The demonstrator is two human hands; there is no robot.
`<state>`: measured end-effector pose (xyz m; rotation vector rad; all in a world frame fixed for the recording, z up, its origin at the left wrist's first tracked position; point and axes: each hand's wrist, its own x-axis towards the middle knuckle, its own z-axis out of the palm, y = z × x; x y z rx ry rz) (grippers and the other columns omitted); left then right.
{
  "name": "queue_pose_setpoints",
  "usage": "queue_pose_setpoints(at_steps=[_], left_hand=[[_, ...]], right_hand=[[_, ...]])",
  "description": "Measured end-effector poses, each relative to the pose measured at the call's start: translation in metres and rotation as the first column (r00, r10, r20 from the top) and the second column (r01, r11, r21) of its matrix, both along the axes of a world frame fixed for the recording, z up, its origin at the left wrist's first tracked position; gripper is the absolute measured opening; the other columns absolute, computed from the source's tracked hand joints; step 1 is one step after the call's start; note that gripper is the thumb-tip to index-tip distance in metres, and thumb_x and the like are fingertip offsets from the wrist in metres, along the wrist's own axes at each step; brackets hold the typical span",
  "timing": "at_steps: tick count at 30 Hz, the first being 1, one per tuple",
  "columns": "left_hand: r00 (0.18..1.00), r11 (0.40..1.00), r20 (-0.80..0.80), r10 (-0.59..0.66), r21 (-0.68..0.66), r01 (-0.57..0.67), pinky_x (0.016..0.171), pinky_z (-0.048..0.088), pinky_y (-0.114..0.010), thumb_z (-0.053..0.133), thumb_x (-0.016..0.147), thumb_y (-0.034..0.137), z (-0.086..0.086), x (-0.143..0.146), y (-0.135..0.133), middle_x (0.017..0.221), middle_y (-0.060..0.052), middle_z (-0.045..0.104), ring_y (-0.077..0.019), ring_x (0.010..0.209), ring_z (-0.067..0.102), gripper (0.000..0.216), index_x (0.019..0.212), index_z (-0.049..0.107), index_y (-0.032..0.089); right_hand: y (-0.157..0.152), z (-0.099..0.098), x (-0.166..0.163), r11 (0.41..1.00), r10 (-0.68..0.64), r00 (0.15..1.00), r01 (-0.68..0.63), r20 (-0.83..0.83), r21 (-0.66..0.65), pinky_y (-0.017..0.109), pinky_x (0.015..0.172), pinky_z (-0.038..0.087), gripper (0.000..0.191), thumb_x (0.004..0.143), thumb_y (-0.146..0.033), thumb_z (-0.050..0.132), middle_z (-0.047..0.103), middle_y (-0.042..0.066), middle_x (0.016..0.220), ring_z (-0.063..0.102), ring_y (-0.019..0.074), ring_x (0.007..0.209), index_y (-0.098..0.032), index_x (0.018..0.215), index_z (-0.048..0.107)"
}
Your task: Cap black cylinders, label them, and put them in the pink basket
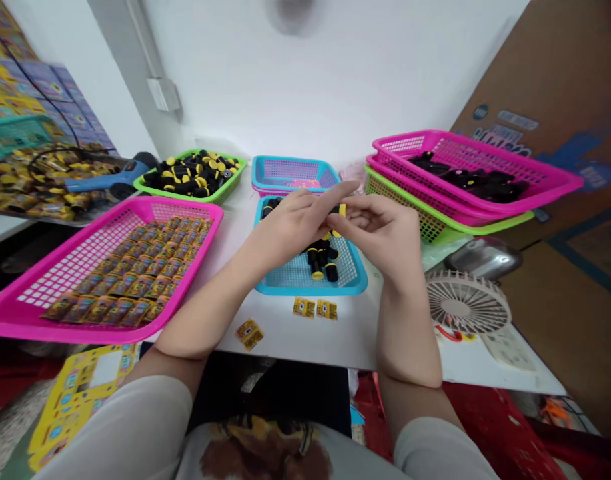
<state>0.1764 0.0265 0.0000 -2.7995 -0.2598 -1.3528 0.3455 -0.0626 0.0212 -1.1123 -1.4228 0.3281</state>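
Note:
My left hand [295, 223] and my right hand [380, 230] meet above the near blue basket [355, 283]. Between their fingertips sits a small black cylinder with a yellow cap [339, 211], pinched from both sides. Below the hands, several more black and yellow cylinders [321, 261] lie in that basket. Three small yellow stickers [315, 308] lie on the white table just in front of the basket, one of them [249, 333] nearer my left forearm.
A large pink basket [45, 280] with rows of wrapped pieces stands at left. A green basket [225, 190] of black and yellow cylinders and a second blue basket [285, 170] stand behind. Stacked pink and green baskets [485, 200] stand at right, a small white fan [468, 307] near them.

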Motion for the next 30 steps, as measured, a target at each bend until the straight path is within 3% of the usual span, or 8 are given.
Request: queue_pose_setpoints(at_steps=[6, 10, 13, 18, 22, 25, 27, 30], left_hand=[[0.997, 0.998, 0.064, 0.042, 0.053, -0.046, 0.099, 0.053, -0.037, 0.043, 0.109, 0.02, -0.007, 0.006, 0.0, 0.11, -0.006, 0.071, -0.018, 0.102, 0.067, 0.048, 0.156, 0.039, 0.024], [0.993, 1.0, 0.112, 0.026, 0.002, -0.027, 0.097, 0.057, -0.035, 0.054, 0.105, 0.019, -0.004, 0.005, -0.004, 0.105, -0.004, 0.072, -0.0175, 0.099, 0.07, 0.054, 0.156, 0.038, 0.026], [0.966, 0.989, 0.26, 0.008, -0.147, 0.031, 0.092, 0.062, -0.033, 0.064, 0.101, 0.027, 0.002, 0.001, -0.013, 0.126, -0.007, 0.069, -0.0187, 0.106, 0.073, 0.078, 0.164, 0.017, 0.031], [0.885, 0.964, 0.466, 0.004, -0.236, 0.12, 0.092, 0.065, -0.035, 0.065, 0.1, 0.036, 0.017, -0.003, -0.031, 0.175, -0.009, 0.016, -0.0297, 0.138, 0.061, 0.099, 0.162, -0.011, 0.049], [0.84, 0.949, 0.543, -0.007, -0.262, 0.177, 0.076, 0.065, -0.026, 0.068, 0.096, 0.036, 0.019, -0.002, -0.03, 0.175, -0.007, 0.002, -0.0292, 0.134, 0.063, 0.095, 0.16, -0.002, 0.052], [0.807, 0.938, 0.586, -0.079, -0.229, 0.259, 0.071, 0.066, -0.023, 0.074, 0.091, 0.04, 0.018, -0.001, -0.024, 0.174, -0.006, -0.004, -0.0279, 0.134, 0.062, 0.094, 0.157, 0.008, 0.049], [0.805, 0.927, 0.589, -0.07, -0.26, 0.271, 0.072, 0.066, -0.025, 0.081, 0.086, 0.041, 0.018, -0.001, -0.021, 0.173, -0.007, 0.0, -0.0278, 0.134, 0.062, 0.1, 0.156, 0.01, 0.049], [0.828, 0.882, 0.559, -0.035, -0.373, 0.289, 0.074, 0.065, -0.027, 0.087, 0.081, 0.037, 0.015, -0.001, -0.02, 0.162, -0.012, 0.034, -0.0264, 0.126, 0.067, 0.113, 0.158, 0.005, 0.048]], right_hand=[[-0.001, 0.001, 0.0, 0.999, -0.045, 0.999, 0.045, 0.01, -0.016, 0.027, 0.059, 0.055, 0.028, 0.072, -0.043, 0.089, 0.071, 0.0, 0.077, 0.064, 0.0121, 0.064, -0.021, 0.087, 0.079], [0.002, -0.003, 0.001, 0.992, -0.118, 0.992, 0.12, 0.049, -0.05, 0.028, 0.054, 0.053, 0.041, 0.086, -0.061, 0.074, 0.067, 0.0, 0.066, 0.061, 0.0131, 0.057, -0.02, 0.088, 0.078], [0.003, -0.004, 0.004, 0.977, -0.183, 0.962, 0.154, 0.204, 0.148, 0.033, 0.067, 0.06, 0.042, 0.099, -0.059, 0.057, 0.073, 0.005, 0.092, 0.071, 0.0188, 0.08, -0.024, 0.115, 0.075], [0.004, -0.009, -0.006, 0.873, -0.256, 0.759, -0.084, 0.598, 0.48, 0.049, 0.11, 0.054, 0.057, 0.096, -0.045, 0.067, 0.065, 0.01, 0.138, 0.062, 0.0283, 0.13, -0.029, 0.148, 0.05], [0.004, -0.014, -0.018, 0.893, -0.354, 0.579, -0.024, 0.734, 0.45, 0.051, 0.112, 0.049, 0.057, 0.096, -0.037, 0.064, 0.063, 0.009, 0.142, 0.059, 0.0297, 0.134, -0.031, 0.15, 0.047], [-0.001, -0.011, -0.018, 0.848, -0.455, 0.538, 0.017, 0.709, 0.53, 0.048, 0.108, 0.05, 0.048, 0.096, -0.03, 0.064, 0.067, 0.009, 0.135, 0.063, 0.0278, 0.128, -0.028, 0.142, 0.053], [-0.004, -0.007, -0.017, 0.792, -0.509, 0.566, 0.012, 0.649, 0.61, 0.046, 0.106, 0.052, 0.047, 0.094, -0.027, 0.066, 0.071, 0.009, 0.129, 0.065, 0.0262, 0.123, -0.024, 0.139, 0.053], [-0.006, -0.005, -0.017, 0.744, -0.543, 0.602, 0.022, 0.585, 0.668, 0.044, 0.103, 0.055, 0.046, 0.093, -0.029, 0.067, 0.072, 0.008, 0.125, 0.067, 0.0257, 0.118, -0.021, 0.137, 0.053]])
